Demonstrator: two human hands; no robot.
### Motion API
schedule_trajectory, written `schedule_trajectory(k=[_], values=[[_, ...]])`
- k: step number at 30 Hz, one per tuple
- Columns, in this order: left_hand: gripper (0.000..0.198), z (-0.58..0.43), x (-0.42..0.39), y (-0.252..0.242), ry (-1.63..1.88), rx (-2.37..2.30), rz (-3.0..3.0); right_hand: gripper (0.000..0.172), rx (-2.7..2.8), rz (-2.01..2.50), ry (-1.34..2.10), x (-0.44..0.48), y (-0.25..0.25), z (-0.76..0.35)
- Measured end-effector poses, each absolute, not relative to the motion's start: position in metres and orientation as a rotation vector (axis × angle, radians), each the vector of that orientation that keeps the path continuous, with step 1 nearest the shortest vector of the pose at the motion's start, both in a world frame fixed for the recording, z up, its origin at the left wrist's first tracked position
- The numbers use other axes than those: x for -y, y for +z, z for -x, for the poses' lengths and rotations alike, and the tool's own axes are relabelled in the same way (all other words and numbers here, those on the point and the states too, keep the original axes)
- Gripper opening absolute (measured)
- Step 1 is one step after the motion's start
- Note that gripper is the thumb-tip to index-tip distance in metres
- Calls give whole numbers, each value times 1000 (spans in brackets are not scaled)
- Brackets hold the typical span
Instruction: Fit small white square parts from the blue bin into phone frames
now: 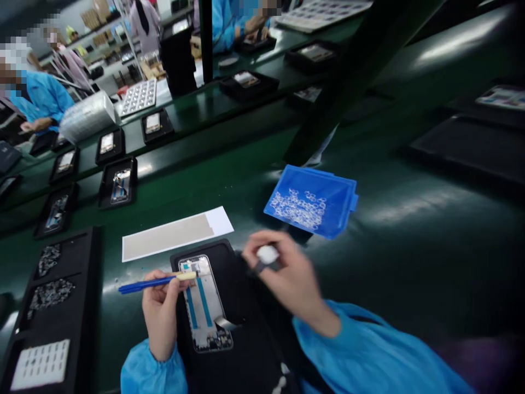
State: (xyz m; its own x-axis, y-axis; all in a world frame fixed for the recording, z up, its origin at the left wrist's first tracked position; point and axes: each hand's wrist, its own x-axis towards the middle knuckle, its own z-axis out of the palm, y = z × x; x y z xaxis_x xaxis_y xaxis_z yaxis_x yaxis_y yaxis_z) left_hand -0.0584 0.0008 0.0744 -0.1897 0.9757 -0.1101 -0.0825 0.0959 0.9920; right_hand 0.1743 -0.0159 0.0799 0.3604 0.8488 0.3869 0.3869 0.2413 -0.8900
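Note:
My left hand point(161, 314) is closed around a blue pen-shaped tool point(151, 284) with a cream-coloured end, held level over the phone frame's upper left edge. The silver phone frame point(205, 303) lies in a black tray point(246, 328); it has blue strips and a loose flex cable point(225, 324) at its lower right. To the right of the frame, above the tray's edge, my right hand point(293, 276) is curled around a dark object with a white round end point(268, 254). Motion blurs it, and I cannot make out its kind.
A blue bin point(340, 202) of small clear rings lies beyond my right hand. A white card with a beige strip point(168, 238) is behind the tray. At left, a divided black tray point(88, 284) holds small parts. More trays with phone frames point(122, 183) and co-workers point(45, 98) are beyond.

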Motion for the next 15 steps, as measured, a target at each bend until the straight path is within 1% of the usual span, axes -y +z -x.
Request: schedule_trajectory(k=[2,4,6,8,9,11,13,14,15], values=[[49,58,-4,74,1301,-1348,-986,23,1184,1658,34,7,80,-220],[49,58,-5,75,1304,-1357,-1007,22,1174,2019,-254,-2,78,-262],[49,59,-5,76,1305,-1368,-1047,29,1305,2226,-402,-7,76,-286],[48,62,-4,77,1296,-1381,-1119,38,1431,2232,-507,-6,73,-285],[47,64,-4,77,1290,-1395,-1165,39,1456,2154,-522,-4,73,-276],[45,68,-5,77,1276,-1438,-1278,33,1479,1934,-442,0,73,-247],[42,72,-7,79,1243,-1487,-1427,25,1596,1707,-183,2,74,-213],[39,72,-9,80,1209,-1508,-1514,27,1694,1615,-30,1,75,-197],[36,72,-11,83,1168,-1519,-1607,33,1786,1514,184,-1,75,-184]])
